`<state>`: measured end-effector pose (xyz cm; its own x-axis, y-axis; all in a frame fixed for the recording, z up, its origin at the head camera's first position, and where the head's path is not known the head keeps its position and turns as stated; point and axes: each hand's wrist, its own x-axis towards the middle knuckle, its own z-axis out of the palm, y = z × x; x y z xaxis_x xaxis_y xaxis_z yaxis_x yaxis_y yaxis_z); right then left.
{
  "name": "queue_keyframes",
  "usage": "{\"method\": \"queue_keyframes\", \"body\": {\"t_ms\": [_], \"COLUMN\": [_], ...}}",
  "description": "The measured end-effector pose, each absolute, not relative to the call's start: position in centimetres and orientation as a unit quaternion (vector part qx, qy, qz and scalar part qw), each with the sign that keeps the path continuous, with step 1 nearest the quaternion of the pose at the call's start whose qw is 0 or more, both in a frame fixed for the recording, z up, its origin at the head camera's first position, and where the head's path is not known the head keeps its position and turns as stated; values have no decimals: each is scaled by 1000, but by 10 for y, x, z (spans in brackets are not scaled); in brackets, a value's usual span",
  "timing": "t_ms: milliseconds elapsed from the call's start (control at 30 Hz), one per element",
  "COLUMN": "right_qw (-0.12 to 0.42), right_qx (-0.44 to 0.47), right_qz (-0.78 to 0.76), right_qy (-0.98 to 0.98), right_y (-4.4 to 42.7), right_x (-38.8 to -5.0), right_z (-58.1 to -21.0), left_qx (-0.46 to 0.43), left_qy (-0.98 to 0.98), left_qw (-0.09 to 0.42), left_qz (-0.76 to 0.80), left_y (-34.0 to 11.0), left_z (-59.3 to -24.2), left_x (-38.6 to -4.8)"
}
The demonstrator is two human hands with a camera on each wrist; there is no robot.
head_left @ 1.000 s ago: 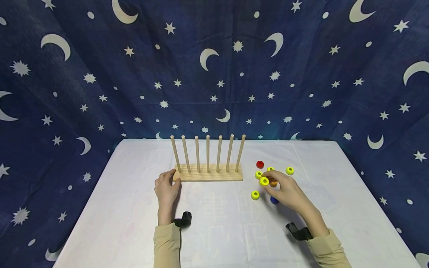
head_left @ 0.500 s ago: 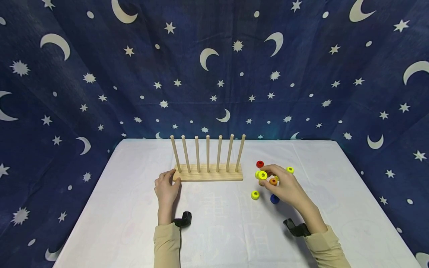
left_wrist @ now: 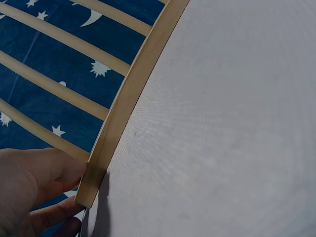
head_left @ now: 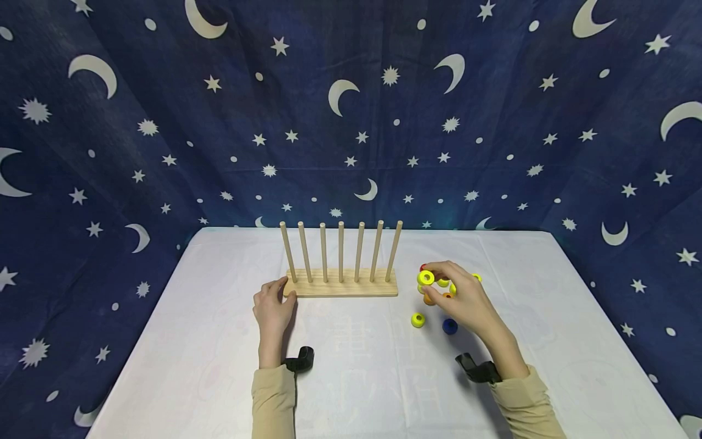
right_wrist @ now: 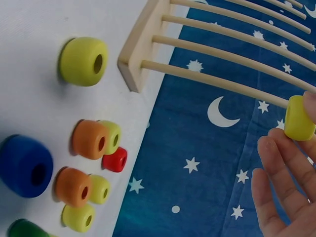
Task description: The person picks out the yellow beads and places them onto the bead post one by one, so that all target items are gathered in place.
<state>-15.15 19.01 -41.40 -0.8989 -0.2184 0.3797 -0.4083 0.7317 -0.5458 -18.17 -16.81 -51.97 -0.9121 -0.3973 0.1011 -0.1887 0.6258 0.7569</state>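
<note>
At the left end of a wooden peg stand (head_left: 341, 292), my left hand (head_left: 272, 310) grips the base between thumb and fingers. Several upright pegs rise from the base, and no beads are on them. My right hand (head_left: 466, 300) pinches a yellow bead (right_wrist: 297, 121) above the table, to the right of the stand; its hole shows in the head view. Beneath and around that hand lie loose beads: a blue bead (head_left: 450, 327), a nearer yellow bead (head_left: 415, 323), orange beads (right_wrist: 72, 187) and a red bead (right_wrist: 116, 160), partly hidden in the head view.
A green bead (right_wrist: 24, 229) shows at the lower edge of the right wrist view. The white tablecloth (head_left: 351, 378) covers the table. A dark blue curtain (head_left: 307, 177) with moons and stars hangs behind the far edge.
The right hand has lifted the yellow bead and moved it slightly away from the person and left, towards the stand. The left hand keeps its hold on the base.
</note>
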Motion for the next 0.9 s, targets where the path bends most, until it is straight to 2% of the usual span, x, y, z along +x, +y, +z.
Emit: {"method": "queue_keyframes", "body": {"t_ms": [900], "right_qw": [210], "right_qx": [221], "right_qz": [333], "right_qy": [-892], "right_y": [174], "right_x": [-166], "right_z": [-384], "left_qx": [169], "left_qy": [-890], "left_qw": [125], "left_qz": [-404], "left_y": [-167], "left_z": [-519], "left_x": [-182]}}
